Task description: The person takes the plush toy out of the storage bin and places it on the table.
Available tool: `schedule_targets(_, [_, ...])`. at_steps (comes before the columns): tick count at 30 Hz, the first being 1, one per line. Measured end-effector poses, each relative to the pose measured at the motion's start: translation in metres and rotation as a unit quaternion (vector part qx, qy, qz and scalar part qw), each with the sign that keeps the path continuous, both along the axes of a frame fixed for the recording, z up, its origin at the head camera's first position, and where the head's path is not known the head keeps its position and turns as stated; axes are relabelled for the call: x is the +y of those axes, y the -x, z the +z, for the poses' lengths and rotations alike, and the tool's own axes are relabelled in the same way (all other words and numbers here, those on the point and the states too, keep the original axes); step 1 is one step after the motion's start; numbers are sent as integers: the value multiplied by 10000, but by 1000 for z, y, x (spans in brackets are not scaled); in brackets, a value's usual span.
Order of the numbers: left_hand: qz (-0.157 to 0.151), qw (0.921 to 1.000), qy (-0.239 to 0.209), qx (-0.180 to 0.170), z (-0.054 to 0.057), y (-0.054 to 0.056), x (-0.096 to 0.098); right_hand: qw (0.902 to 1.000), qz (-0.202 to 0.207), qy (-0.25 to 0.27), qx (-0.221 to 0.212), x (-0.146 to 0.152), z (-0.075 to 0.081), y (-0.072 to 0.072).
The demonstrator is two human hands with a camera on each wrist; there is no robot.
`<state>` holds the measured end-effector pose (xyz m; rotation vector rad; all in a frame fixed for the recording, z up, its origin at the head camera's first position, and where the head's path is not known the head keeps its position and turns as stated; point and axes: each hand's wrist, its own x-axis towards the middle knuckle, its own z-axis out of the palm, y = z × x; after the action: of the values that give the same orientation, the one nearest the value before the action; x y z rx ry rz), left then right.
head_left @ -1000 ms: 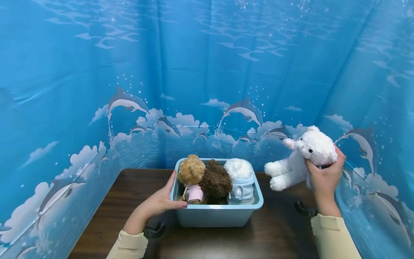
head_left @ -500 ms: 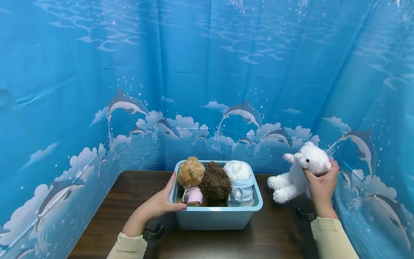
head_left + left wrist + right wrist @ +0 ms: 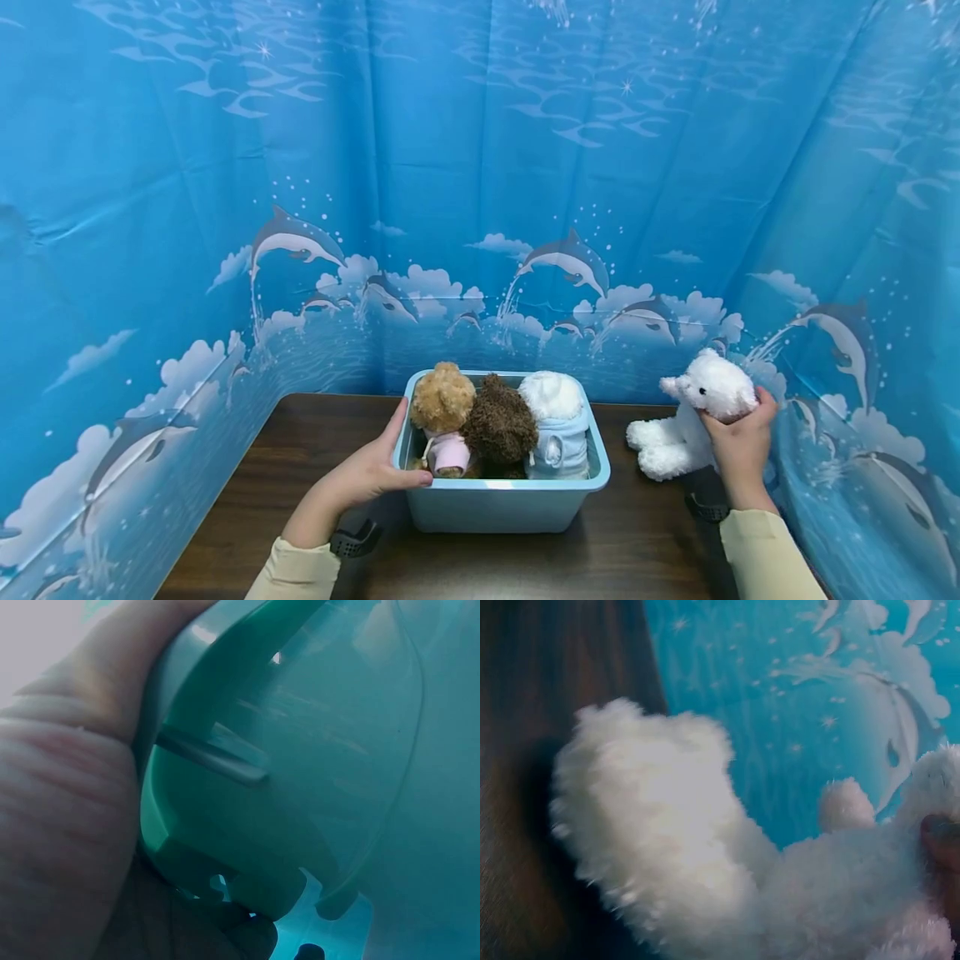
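Observation:
My right hand [image 3: 738,450] grips a white fluffy stuffed animal [image 3: 723,387] behind its neck. Its dark eye and pale pink snout face left, and its legs point left, low over the table. The right wrist view shows its shaggy white limbs [image 3: 660,817] up close. My left hand [image 3: 371,467] holds the left front corner of a light blue plastic bin [image 3: 495,507], thumb along the front rim. Inside the bin sit a tan teddy bear [image 3: 442,400] in pink, a dark brown curly stuffed toy [image 3: 501,421] and a white stuffed toy [image 3: 558,442] in light blue clothing.
The bin stands on a dark wooden table [image 3: 292,467]. A blue curtain [image 3: 450,167] printed with dolphins and clouds surrounds the table at the back and both sides. Dark bands [image 3: 356,537] are on the wrists.
My right hand has come down and slightly left with the white stuffed animal, bringing it from raised to low over the table. The left hand stays at the bin's corner.

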<state>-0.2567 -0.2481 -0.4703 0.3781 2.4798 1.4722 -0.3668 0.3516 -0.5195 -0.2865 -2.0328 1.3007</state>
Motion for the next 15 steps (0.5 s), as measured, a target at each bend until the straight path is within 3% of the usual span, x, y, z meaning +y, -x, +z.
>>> schedule_targets(8, [-7, 10000, 18, 9, 0, 0, -1, 9974, 137, -644, -290, 1, -23, 4])
schedule_targets(15, [-5, 10000, -3, 13, -1, 1, 0, 9953, 286, -504, -776, 6, -40, 0])
